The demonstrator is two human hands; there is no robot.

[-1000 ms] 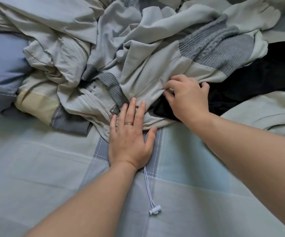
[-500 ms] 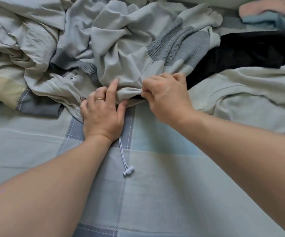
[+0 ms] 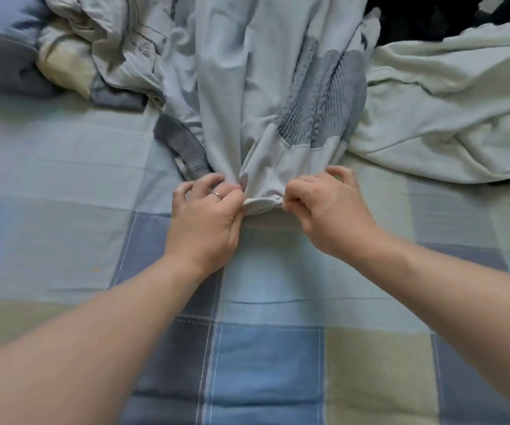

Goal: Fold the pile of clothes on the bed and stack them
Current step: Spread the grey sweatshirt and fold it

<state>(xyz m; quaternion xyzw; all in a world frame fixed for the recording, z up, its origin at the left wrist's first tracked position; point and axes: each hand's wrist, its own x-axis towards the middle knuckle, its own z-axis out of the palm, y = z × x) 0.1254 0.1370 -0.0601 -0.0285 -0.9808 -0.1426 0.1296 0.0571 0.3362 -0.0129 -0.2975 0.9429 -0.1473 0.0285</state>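
Both hands are on the same piece here. The left hand (image 3: 204,222) and right hand (image 3: 324,210) sit close together, fingers curled, each pinching the near edge of a light grey top (image 3: 241,87) between thumb and fingertips, with a short bunched bit of the edge between them. There's a ring (image 3: 217,194) on the left hand. The top runs from the hands back up into the pile of clothes (image 3: 109,50) at the far side of the bed. It has a blue-grey cable-knit panel (image 3: 318,111) on its right half, and a ribbed cuff (image 3: 183,142) lies just left of the left hand. A pale green garment (image 3: 446,118) lies crumpled beside it on the right, with a black garment (image 3: 416,19) behind that. All of it sits on a checked bedspread (image 3: 262,348) in blue, grey and green squares.
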